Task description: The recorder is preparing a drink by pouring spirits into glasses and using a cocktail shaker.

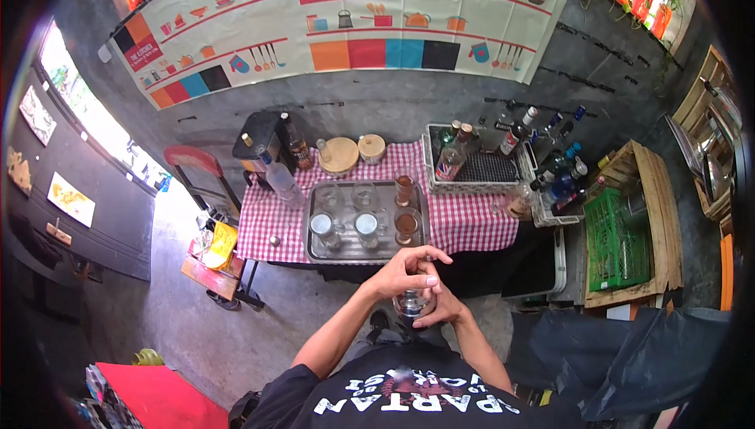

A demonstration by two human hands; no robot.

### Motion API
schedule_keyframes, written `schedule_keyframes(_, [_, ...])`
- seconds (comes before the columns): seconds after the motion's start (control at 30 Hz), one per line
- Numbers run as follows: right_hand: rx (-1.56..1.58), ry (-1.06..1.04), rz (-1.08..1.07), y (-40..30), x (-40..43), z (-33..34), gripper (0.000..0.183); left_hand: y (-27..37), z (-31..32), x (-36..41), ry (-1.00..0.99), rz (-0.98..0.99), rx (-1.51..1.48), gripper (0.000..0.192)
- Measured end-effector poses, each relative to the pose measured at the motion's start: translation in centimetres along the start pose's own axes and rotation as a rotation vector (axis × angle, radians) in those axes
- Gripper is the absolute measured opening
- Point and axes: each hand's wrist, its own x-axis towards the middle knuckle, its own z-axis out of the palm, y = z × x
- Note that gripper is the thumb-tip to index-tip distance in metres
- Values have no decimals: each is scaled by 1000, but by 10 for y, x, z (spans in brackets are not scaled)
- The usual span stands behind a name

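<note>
In front of my belly, just off the table's near edge, my right hand [447, 306] holds a clear rounded glass vessel [414, 306] from the side. My left hand [406, 274] is bent over its top, fingers partly spread; whether they grip it is hidden. Beyond them lies a grey metal-looking tray [377, 252] bearing several glass cups. Two at its front hold something pale, such as the left cup [324, 229] and the middle cup [367, 229]. Brown liquid shows in the front right cup [406, 227] and the back right cup [404, 190]. Two clear glasses [364, 196] stand behind.
A red-checked cloth [472, 228] covers the table. Left of the tray stand a clear bottle [283, 181] and a black appliance [259, 134]. Wood-lidded containers [339, 156] sit behind. Bottles fill part of a white basket [436, 184] at right, near a green crate [607, 240].
</note>
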Motion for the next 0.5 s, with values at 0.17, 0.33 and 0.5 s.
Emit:
schedule_keyframes(0.17, [-39, -203, 69, 24, -11, -13, 72, -2, 4, 1, -91, -20, 103, 26])
schedule_keyframes(0.33, [40, 104, 107, 11, -6, 8, 62, -8, 15, 2, 253, -35, 202, 21])
schedule_keyframes(0.5, [-108, 130, 52, 15, -6, 11, 63, -11, 17, 1, 326, -38, 307, 27])
